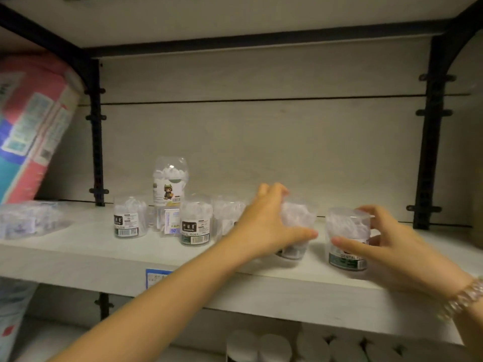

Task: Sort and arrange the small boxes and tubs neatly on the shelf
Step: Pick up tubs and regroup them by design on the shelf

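Note:
Several clear dental floss tubs stand on the pale shelf (78, 257). My left hand (264, 223) grips one clear tub (298, 220) near the shelf's middle, fingers wrapped over its top and side. My right hand (386, 246) holds another tub (347, 231) with a green label, just to the right. Three more tubs stand to the left: one (130, 218) at the far left, one (196, 222) in front, one (228, 215) partly hidden by my left hand. A taller clear tub (170, 180) with a cartoon label sits on top of a small clear box (167, 218).
A clear plastic bag of small packets (28, 219) lies at the shelf's left end. A pink and blue soft pack (28, 126) leans against the black upright (96, 131). A blue price tag (156, 276) is on the shelf edge. White round lids (274, 346) show on the shelf below.

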